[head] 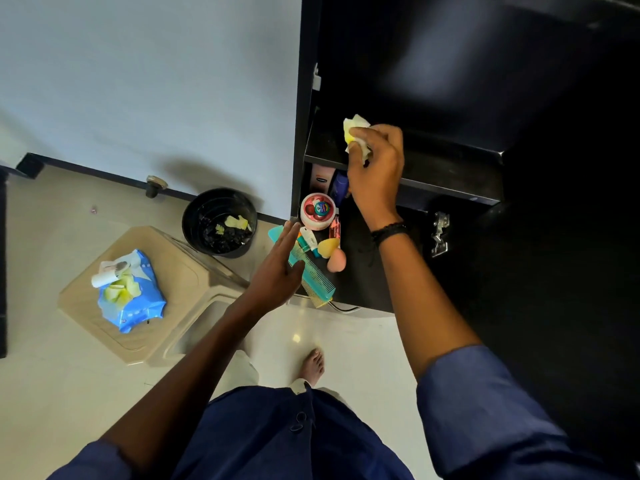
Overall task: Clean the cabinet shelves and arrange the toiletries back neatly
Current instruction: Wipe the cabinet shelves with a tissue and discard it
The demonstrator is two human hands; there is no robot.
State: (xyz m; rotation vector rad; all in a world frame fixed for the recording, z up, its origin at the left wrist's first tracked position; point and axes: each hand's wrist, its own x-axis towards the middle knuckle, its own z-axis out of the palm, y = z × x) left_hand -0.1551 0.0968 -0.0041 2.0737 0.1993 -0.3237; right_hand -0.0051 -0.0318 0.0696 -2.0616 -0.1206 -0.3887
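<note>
My right hand (377,168) is shut on a crumpled yellow-white wipe (355,131) and presses it on the upper shelf (450,161) of the black cabinet. My left hand (277,268) hovers open, fingers spread, over the teal comb (317,277) at the front left corner of the lower shelf (363,271). Beside the comb lie a round white-and-red jar (318,211), a small white tube (309,239), a yellow sponge (329,247) and a pink sponge (336,261). Two bottles (338,185) stand behind them, partly hidden under the upper shelf.
A black waste bin (219,221) with used wipes stands on the floor left of the cabinet. A blue wipe pack (133,299) lies on a beige stool (180,278). An open cabinet door (554,271) with a metal hinge (440,233) is on the right. My bare foot (311,365) is below.
</note>
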